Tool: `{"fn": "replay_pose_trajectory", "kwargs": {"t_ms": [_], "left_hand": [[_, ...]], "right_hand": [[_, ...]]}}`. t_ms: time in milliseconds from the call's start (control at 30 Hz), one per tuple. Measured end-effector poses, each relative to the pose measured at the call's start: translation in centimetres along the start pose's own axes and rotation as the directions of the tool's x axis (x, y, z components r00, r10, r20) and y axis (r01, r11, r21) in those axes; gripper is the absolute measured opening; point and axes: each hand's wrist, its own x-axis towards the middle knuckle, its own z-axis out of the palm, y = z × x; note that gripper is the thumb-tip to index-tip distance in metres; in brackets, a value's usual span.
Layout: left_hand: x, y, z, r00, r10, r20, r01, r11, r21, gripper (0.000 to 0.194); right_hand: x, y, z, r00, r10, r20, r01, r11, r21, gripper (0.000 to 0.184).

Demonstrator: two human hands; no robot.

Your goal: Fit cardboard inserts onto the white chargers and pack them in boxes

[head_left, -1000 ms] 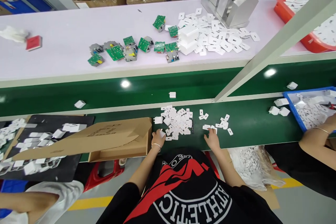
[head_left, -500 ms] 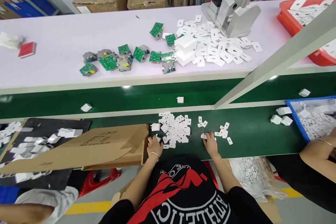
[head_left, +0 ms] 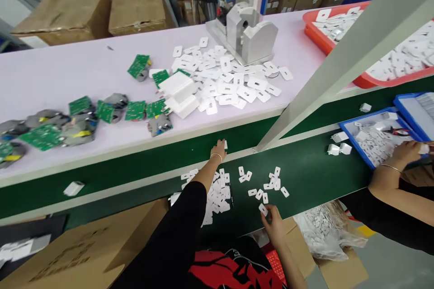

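My left hand (head_left: 218, 149) is stretched far forward to the green strip below the upper shelf. Its fingers are closed around a white charger block (head_left: 225, 145), mostly hidden by the hand. My right hand (head_left: 274, 222) pinches a small white cover plate with a slot (head_left: 263, 209) near the table's front edge. Beneath my left forearm lies a pile of similar white plates (head_left: 217, 196), partly covered by the sleeve. Several loose plates (head_left: 265, 198) are scattered beyond my right hand.
A slanting metal post (head_left: 305, 95) rises at centre right. On the upper shelf are green circuit boards (head_left: 135, 110), a metal fixture (head_left: 251, 36) and a red tray (head_left: 362, 82). A cardboard box (head_left: 84, 253) stands left. A co-worker's arm (head_left: 389, 180) reaches toward a blue tray (head_left: 354, 144).
My left hand has moved from beside the pile forward to the charger block on the green strip. My right hand has drawn a cover plate toward the front edge. The view has turned right.
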Motion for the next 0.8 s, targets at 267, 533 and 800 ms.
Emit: {"fn": "replay_pose_trajectory", "kwargs": {"t_ms": [267, 533, 800], "left_hand": [[-3.8, 2.6, -0.1, 0.98, 0.177, -0.091, -0.198, 0.913, -0.356, 0.047], [-21.0, 4.3, -4.4, 0.823, 0.283, -0.493, -0.564, 0.513, -0.647, 0.047], [-29.2, 3.3, -8.1, 0.758, 0.256, -0.6, -0.595, 0.648, -0.475, 0.057]], "right_hand": [[-1.9, -3.0, -1.5, 0.974, 0.203, -0.105, -0.155, 0.924, 0.348, 0.03], [5.7, -11.3, -4.0, 0.992, 0.034, -0.123, 0.03, 0.875, 0.484, 0.024], [4.2, -21.9, -9.2, 0.925, -0.306, -0.224, 0.379, 0.711, 0.593, 0.015]]}}
